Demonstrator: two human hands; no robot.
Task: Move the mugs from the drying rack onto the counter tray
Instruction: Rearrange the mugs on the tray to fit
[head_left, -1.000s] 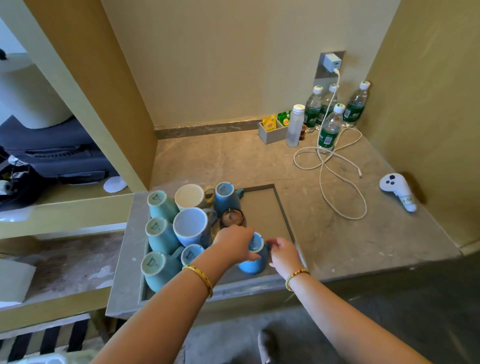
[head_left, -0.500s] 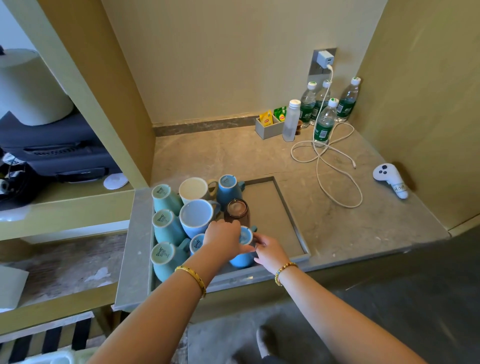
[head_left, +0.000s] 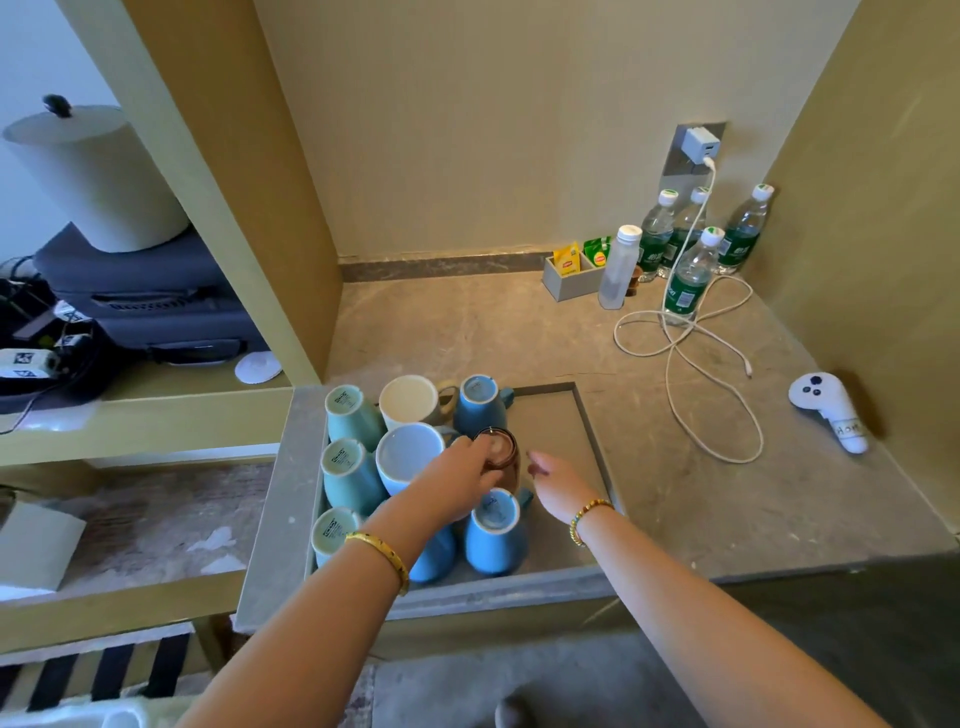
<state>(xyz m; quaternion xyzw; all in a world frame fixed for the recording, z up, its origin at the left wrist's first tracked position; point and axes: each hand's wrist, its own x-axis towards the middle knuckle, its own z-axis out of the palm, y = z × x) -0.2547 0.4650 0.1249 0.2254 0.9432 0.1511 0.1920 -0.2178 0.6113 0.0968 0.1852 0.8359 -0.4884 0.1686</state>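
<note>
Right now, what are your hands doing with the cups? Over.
Left hand grip on the brown glass cup. Right hand open, holding nothing. Blue mug upside down just below. Mugs crowd the tray.

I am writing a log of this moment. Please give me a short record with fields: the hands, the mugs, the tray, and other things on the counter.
left hand: fingers curled on the brown glass cup
right hand: open, holds nothing, over the bare tray floor
mugs: upside down, packed in the tray's left part; three teal, several blue, for example blue mug at the front; one cream, one white
tray: recessed, right part bare
counter: water bottles, white cable, tea bag box, white controller
</note>
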